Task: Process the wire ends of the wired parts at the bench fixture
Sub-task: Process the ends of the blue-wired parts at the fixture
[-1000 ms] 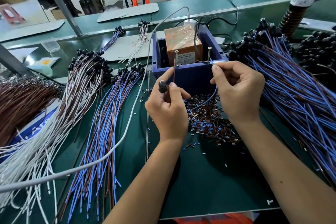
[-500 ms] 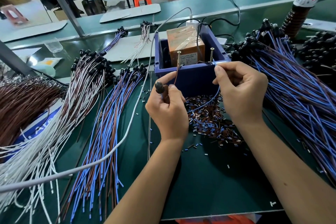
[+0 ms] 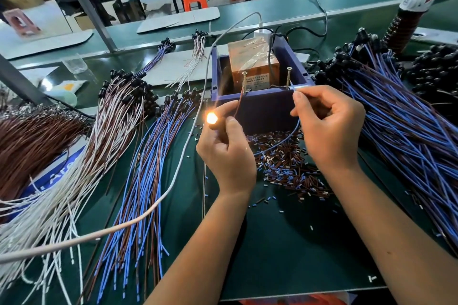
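Broadly, the green table [image 3: 297, 242] is matte and flat, and everything sits relative to the blue box [image 3: 262, 104] at its middle. Right of the box lies a thick heap of blue and brown wired parts [image 3: 409, 126]; left of it, fanned bundles of blue-brown leads [image 3: 138, 181] and, further left, white ones [image 3: 62, 193]. Inside the box stands a taped orange block [image 3: 250, 62], with two upright screws [image 3: 244, 82] at the box's near wall. Just in front of the box, short cut sleeves of insulation [image 3: 285, 171] litter the table.

At the box's near rim both hands work one part. The left hand [image 3: 228, 148] is curled round its small lamp [image 3: 212, 119], which glows, pinching the brown lead [image 3: 239, 104] that rises toward the left screw. The right hand [image 3: 329, 119] pinches the blue lead [image 3: 296, 129] at the rim, near the right screw.

Such a part looks light and limp: thin, smooth plastic-coated wire that probably bends and slips easily. Holding each lead close to its end, as here, should keep the tip steady; the lamp likely wants gentle fingers.
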{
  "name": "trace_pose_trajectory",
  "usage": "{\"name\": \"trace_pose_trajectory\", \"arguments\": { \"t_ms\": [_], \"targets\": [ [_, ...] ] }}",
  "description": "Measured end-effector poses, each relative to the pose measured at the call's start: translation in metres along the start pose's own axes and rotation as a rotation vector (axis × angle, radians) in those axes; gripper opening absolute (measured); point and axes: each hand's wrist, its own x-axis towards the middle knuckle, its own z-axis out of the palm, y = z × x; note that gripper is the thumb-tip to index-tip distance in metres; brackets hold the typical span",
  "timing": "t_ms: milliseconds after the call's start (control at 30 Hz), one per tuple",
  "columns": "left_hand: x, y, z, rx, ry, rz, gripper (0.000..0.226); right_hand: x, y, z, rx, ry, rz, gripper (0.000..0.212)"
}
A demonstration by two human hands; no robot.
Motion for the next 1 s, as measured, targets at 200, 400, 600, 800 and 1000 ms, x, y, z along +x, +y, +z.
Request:
{"name": "trace_pose_trajectory", "arguments": {
  "t_ms": [200, 400, 600, 800, 1000],
  "targets": [
    [0.003, 0.009, 0.001, 0.038, 0.066, 0.133, 0.019, -0.003, -0.006, -0.004, 0.055, 0.045, 0.054, 0.01],
    [-0.015, 0.031, 0.037, 0.107, -0.039, 0.232, 0.015, -0.013, -0.013, -0.024, 0.049, 0.127, 0.141, 0.011],
    [-0.027, 0.054, 0.11, 0.21, -0.33, 0.015, 0.014, -0.009, -0.018, -0.09, -0.193, 0.359, 0.063, 0.021],
    [-0.015, 0.059, 0.152, 0.228, -0.643, -0.365, 0.024, 0.022, -0.032, -0.132, -0.733, 0.12, -0.203, 0.038],
    [-0.015, 0.083, 0.168, -0.138, -0.759, -0.65, 0.022, 0.027, -0.033, -0.121, -0.602, -0.316, 0.005, 0.046]
  ]
}}
